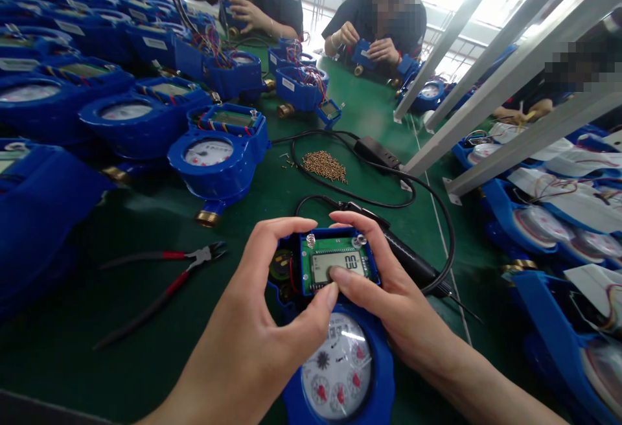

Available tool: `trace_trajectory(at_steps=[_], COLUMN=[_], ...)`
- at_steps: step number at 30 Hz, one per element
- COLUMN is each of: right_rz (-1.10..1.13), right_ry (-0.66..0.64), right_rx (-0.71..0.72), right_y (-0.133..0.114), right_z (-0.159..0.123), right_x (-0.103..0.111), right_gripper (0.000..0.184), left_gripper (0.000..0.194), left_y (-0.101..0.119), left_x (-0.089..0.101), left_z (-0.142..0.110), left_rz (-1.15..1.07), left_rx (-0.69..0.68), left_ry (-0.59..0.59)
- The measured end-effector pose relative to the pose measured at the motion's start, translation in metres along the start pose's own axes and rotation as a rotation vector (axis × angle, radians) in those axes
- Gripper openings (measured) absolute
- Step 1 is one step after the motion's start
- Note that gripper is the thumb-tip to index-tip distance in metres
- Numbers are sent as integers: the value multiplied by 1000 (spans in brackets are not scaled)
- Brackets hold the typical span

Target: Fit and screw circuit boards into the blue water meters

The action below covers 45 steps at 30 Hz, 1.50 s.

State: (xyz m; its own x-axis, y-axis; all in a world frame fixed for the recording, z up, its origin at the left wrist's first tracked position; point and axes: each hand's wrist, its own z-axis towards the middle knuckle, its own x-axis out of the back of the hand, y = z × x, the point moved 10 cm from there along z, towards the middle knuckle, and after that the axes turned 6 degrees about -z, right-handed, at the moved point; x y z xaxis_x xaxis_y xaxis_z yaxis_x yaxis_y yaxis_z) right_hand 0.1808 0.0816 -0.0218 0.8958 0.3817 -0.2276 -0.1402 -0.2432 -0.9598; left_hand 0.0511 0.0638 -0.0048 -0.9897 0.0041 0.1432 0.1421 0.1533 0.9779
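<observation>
Directly in front of me a blue water meter [386, 373] shows its round white dial with small red pointers. At its far end a green circuit board [307, 263] with an LCD screen [323, 260] reading zeros sits in the blue housing. My left hand [272, 308] curls around the board's left side, its thumb at the near edge. My right hand [389, 282] grips the right side, the thumb pressed on the screen's lower edge. Both index fingertips reach the far edge, beside two small metal springs. Red and dark wires show left of the board.
Cutting pliers [199, 256] lie at left. Beyond my hands are a black electric screwdriver [413, 260], its looping cable, a pile of brass screws [324, 166] and a black switch box [376, 153]. Blue meters [208, 153] crowd both sides. White metal posts [481, 114] stand right; co-workers sit opposite.
</observation>
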Motion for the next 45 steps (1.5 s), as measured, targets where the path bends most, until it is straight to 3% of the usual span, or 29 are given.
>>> trace_trajectory(at_steps=[6,20,28,39,45], right_rz=[96,124,115,157,187], right_ry=[-70,-146,-138,-93,-81], right_rx=[-85,-48,-42,-72,-87], right_y=[7,5,5,2,1], right_z=[-4,-5,-5,-4,-5], right_x=[-6,-9,-9,-10,-12], right_gripper=[45,52,50,51,51], left_gripper=[50,47,45,57,48], left_y=[-14,-15,-12,-27,-24], left_x=[0,1,3,-1,1], left_z=[-3,0,-3,1,0], left_rz=[-166,-95,-133,-274,-262], left_rx=[162,19,69,106,85], left_ry=[76,-33,38,-32,19])
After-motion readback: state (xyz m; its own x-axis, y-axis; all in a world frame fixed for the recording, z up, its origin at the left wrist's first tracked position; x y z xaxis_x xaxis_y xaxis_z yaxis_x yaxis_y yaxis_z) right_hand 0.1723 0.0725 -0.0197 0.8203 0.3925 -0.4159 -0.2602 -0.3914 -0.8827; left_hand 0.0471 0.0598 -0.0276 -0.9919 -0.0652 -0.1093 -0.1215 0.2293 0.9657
